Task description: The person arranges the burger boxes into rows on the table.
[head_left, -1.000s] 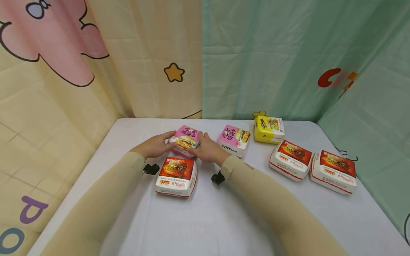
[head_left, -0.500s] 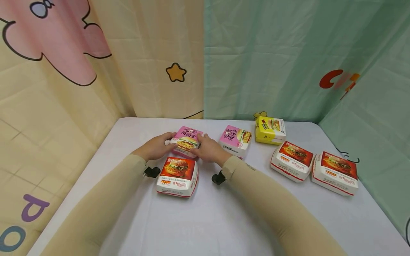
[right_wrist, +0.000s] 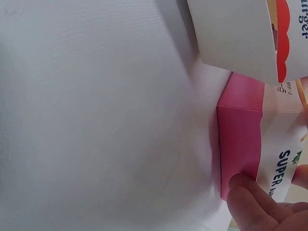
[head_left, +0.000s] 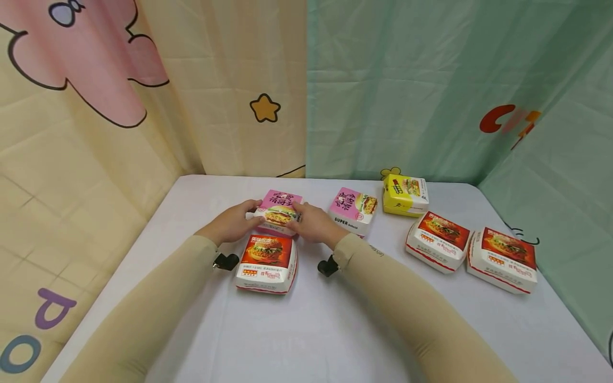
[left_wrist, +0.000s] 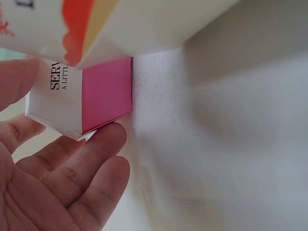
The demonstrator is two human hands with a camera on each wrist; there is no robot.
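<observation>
A pink-and-white burger box [head_left: 279,211] sits on the table just behind a red-and-white burger box [head_left: 266,263]. From the left, my left hand [head_left: 235,221] grips the pink box, thumb near its front corner and fingers along its side. My right hand [head_left: 316,223] grips it from the right. The left wrist view shows the fingers [left_wrist: 103,139] against the pink lower side [left_wrist: 108,94]. In the right wrist view, a fingertip [right_wrist: 240,185] touches the pink side below the "SUPER" print. The red-and-white box [right_wrist: 236,33] looms close to that camera.
A second pink burger box [head_left: 353,210] stands right of my right hand. Beyond it is a yellow burger box [head_left: 405,195] at the table's back. Two more red-and-white boxes [head_left: 438,242] [head_left: 503,259] sit side by side at the right. Curtains surround the white table [head_left: 306,340].
Both hands stay on the pink box, which has turned slightly and come a little nearer the red-and-white box. The whole view has shifted slightly; the other boxes stand as before.
</observation>
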